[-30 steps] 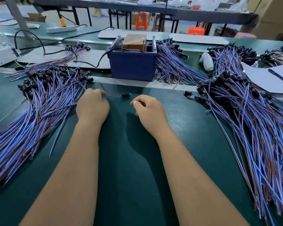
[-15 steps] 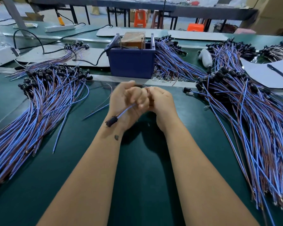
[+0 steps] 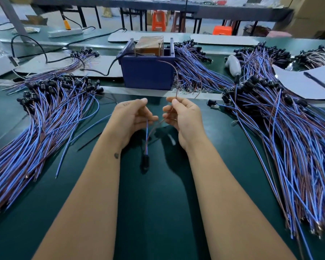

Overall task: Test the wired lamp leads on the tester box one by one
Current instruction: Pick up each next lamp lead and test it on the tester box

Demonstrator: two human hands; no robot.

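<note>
A: What do the hands have?

B: One lead (image 3: 147, 136). The left hand (image 3: 129, 120) has its fingers curled around the blue wire, with the black lamp end (image 3: 145, 160) hanging below it, near the tabletop (image 3: 158, 203). The right hand (image 3: 184, 117) pinches the brown wire (image 3: 176, 91) between thumb and forefinger. That wire rises toward the tester box (image 3: 147, 74), straight ahead of the hands.

A: How should this step go?

B: My judgement: keep the two wires spread apart so the bare ends cannot touch, bring each to its own contact on top of the box, hold them steady and watch the lamp end for light. Let the lamp end hang free, clear of the piles.

A: Which piles?

B: A left pile (image 3: 36, 128) left of the box and a right pile (image 3: 289, 137) right of it, both nearer than the box. More leads lie just beside the box on its right. Farther right are a sheet of paper (image 3: 304, 85) and a pen (image 3: 316, 80).

A: What differs from half a second ago?

B: Then the hands were clasped together around the lead, and the lamp end stuck out by the left wrist. Now they are apart, the wires are split, and the lamp end dangles between the forearms.
</note>
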